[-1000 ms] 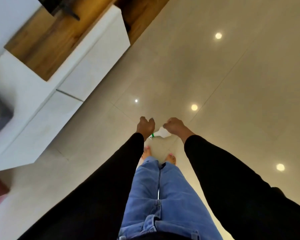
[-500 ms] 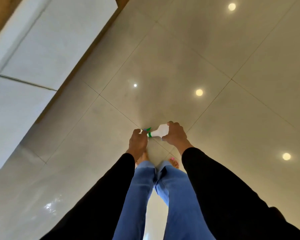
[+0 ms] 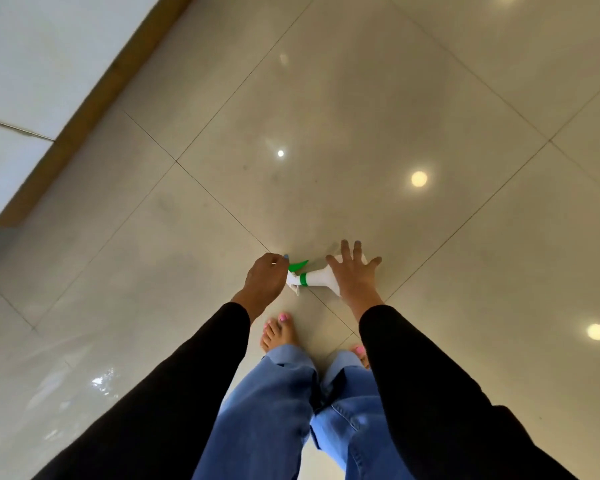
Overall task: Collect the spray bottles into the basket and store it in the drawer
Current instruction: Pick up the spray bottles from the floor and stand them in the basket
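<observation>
A white spray bottle (image 3: 318, 279) with a green collar and green trigger lies level just in front of my feet, low over the tiled floor. My left hand (image 3: 265, 279) is closed around its spray head at the left end. My right hand (image 3: 355, 276) hovers over the bottle's body with the fingers spread wide and is not gripping it. I cannot tell whether the bottle touches the floor. No basket is in view.
A white cabinet (image 3: 32, 74) with drawer fronts and a wooden base strip (image 3: 94, 109) runs along the upper left. The glossy floor tiles (image 3: 326, 133) reflect ceiling lights. My bare feet (image 3: 278, 332) and jeans stand just behind the bottle.
My right hand has let go of the bottle's body and opened its fingers. My left hand has closed on the spray head. The view has tilted further down, away from the cabinet.
</observation>
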